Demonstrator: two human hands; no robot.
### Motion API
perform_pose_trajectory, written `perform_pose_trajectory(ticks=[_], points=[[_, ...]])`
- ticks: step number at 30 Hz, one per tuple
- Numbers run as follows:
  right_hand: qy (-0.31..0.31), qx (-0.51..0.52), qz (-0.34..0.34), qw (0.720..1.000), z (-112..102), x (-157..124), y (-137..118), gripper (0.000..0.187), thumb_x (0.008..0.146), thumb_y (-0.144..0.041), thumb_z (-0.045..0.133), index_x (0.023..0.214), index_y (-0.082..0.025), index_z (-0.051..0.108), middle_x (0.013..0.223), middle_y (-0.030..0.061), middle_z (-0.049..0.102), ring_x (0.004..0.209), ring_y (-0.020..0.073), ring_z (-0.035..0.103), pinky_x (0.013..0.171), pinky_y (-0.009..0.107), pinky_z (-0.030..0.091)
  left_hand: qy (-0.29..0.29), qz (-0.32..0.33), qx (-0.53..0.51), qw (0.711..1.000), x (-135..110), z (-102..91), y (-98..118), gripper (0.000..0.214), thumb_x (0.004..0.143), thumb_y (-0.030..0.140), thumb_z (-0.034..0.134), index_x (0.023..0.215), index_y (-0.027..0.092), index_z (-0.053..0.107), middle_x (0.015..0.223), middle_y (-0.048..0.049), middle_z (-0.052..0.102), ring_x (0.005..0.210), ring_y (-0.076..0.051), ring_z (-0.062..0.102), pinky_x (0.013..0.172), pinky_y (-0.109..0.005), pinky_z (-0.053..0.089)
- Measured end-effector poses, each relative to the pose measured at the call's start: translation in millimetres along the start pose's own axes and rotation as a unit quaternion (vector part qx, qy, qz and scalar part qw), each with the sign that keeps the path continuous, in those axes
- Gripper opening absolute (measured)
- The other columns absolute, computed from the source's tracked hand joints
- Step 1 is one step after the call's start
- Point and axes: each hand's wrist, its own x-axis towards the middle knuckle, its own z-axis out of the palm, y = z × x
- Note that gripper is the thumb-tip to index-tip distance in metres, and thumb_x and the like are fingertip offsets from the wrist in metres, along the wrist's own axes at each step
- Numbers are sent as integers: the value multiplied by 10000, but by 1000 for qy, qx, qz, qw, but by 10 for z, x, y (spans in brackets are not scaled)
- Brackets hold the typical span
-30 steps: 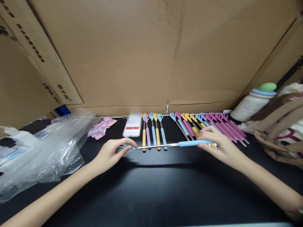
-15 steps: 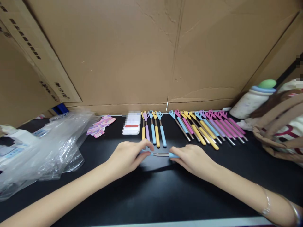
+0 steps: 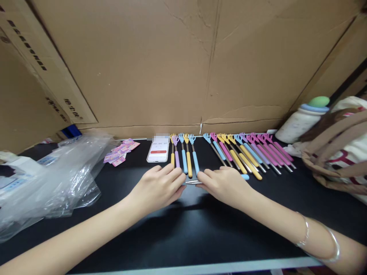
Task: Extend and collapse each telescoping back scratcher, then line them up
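Both hands grip one blue back scratcher (image 3: 192, 182), held crosswise above the black table. Its bare metal rod shows between them. My left hand (image 3: 162, 187) is closed round the left end and hides most of it. Wrapped about the other end, my right hand (image 3: 225, 185) leaves a blue handle tip peeking out on its far side. Just beyond the hands lies a small row of back scratchers (image 3: 188, 160) with yellow, purple and blue handles. A larger row of pink, yellow, blue and purple back scratchers (image 3: 243, 156) lies to the right.
A phone (image 3: 157, 154) showing a timer lies left of the small row. Farther left are pink printed cards (image 3: 122, 151) and clear plastic bags (image 3: 63, 183). A white bottle (image 3: 299, 124) and a fabric bag (image 3: 323, 164) stand at right. A cardboard wall (image 3: 143, 68) rises behind.
My fingers have gone from pinching to wrapping round the back scratcher. My right hand has moved slightly left, and less metal rod shows between the hands.
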Motion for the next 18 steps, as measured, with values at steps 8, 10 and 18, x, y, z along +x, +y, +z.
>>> perform_pose_trajectory(ticks=[8,10,18], points=[[23,-102,-11,994,-117,-406,645,365,949,-353,402,649,-191,531,537,-30,523,486,98,422,556,258,238,-25,21,76,997,-509,-39,-590,238,924,266,413,719,202,516,610,20,551,614,-143,523,571,-270,305],[11,-128,-20,992,-140,-599,903,384,955,-369,382,650,-194,535,545,-25,534,492,101,411,562,256,247,-48,22,113,992,-688,-70,-776,218,929,283,441,745,205,528,659,25,589,669,-146,545,610,-260,323],[-87,-127,53,987,-44,-1403,1739,498,963,-461,260,660,-194,552,637,46,578,568,124,483,577,260,306,-44,44,178,982,-1182,-75,-1270,280,947,293,402,754,212,588,665,17,599,674,-142,541,631,-232,345]])
